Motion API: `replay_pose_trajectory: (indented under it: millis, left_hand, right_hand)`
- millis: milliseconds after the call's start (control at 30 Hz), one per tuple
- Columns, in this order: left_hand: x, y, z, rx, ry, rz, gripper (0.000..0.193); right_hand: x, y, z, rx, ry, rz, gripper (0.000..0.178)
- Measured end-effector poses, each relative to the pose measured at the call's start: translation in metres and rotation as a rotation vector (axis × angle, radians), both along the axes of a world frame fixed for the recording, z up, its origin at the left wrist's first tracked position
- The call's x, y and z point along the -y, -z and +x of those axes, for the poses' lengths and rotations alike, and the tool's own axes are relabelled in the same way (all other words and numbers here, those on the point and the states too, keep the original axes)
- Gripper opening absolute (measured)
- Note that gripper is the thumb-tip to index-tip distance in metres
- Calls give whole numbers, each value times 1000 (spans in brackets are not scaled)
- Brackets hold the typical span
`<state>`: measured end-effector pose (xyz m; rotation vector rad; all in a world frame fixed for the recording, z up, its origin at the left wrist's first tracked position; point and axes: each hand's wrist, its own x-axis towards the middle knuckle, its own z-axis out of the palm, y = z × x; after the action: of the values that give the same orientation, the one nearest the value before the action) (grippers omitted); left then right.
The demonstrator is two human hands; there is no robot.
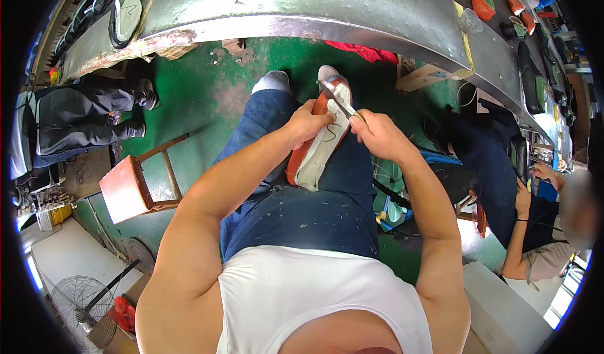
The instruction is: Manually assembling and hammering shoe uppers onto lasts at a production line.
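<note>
A reddish-brown shoe upper (296,160) with a pale underside (324,149) turned up lies along my right thigh, its toe end away from me. My left hand (306,125) grips it by its left side, the thumb resting on the pale face. In my closed right hand (379,135) is a silver metal tool that looks like lasting pincers (343,105). Its head meets the shoe's edge near the toe. Whether its jaws are closed on the edge is too small to tell.
A metal-edged bench (302,26) runs across ahead of my knees, with shoe parts at both ends. To the left stands a reddish stool (124,189), and beyond it another person's legs (88,121). A co-worker (535,222) sits at right. A fan (78,310) is at lower left.
</note>
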<state>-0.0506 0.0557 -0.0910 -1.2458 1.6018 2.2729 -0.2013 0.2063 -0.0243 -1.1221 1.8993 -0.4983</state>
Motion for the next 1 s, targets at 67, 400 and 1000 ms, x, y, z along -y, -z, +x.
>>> replay_pose_trajectory:
  millis: [67,400,1000]
  left_hand:
    - [2,1,1,15,26,-17,50]
    - [23,-11,3,5,92,312,54]
    - [-3,-13,28,-228,380,-272,93]
  right_hand:
    - [-6,8,6,-165,-44,-76,45]
    - [-60,-24,14,255,-70,244,29]
    - [-88,11,43,-45,-60,89,36]
